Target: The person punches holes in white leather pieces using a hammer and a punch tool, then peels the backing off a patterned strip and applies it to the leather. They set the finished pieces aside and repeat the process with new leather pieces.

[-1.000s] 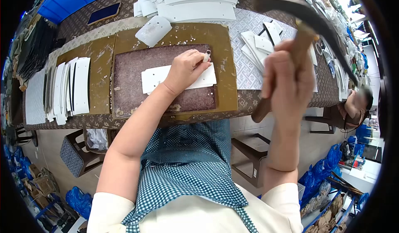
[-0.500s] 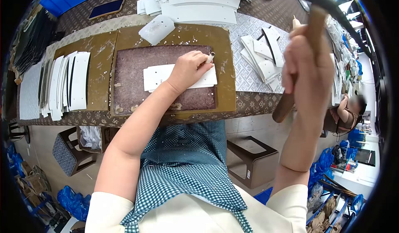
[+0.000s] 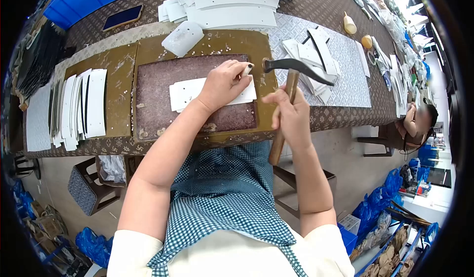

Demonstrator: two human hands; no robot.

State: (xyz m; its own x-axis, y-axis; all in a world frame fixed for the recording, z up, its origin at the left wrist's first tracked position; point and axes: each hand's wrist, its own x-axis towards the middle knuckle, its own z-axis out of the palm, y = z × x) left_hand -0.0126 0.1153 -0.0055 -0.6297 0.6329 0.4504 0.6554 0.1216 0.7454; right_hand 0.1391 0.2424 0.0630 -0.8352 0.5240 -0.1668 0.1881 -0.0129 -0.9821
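Note:
My left hand (image 3: pixel 223 83) is closed around a short pale punch (image 3: pixel 247 69) with a dark top end. It rests over white perforated strips (image 3: pixel 181 95), which lie on a worn purplish pad (image 3: pixel 153 79). The punch's lower end is hidden by my fingers. My right hand (image 3: pixel 295 116) grips the wooden handle of a hammer (image 3: pixel 279 146). The hammer's dark head is to the right of the punch, apart from it.
A brown board (image 3: pixel 118 99) lies under the pad, with a row of strips (image 3: pixel 94 104) at left. More strips are stacked at the back (image 3: pixel 232 16) and right (image 3: pixel 316 55). A phone (image 3: pixel 122 18), blue bin (image 3: pixel 89 0) and small bottle (image 3: pixel 349 24) stand farther off. Another person (image 3: pixel 417 124) sits at right.
My right hand has brought the hammer down and left from its raised position, closer to the punch. My left hand stays in nearly the same place on the strips.

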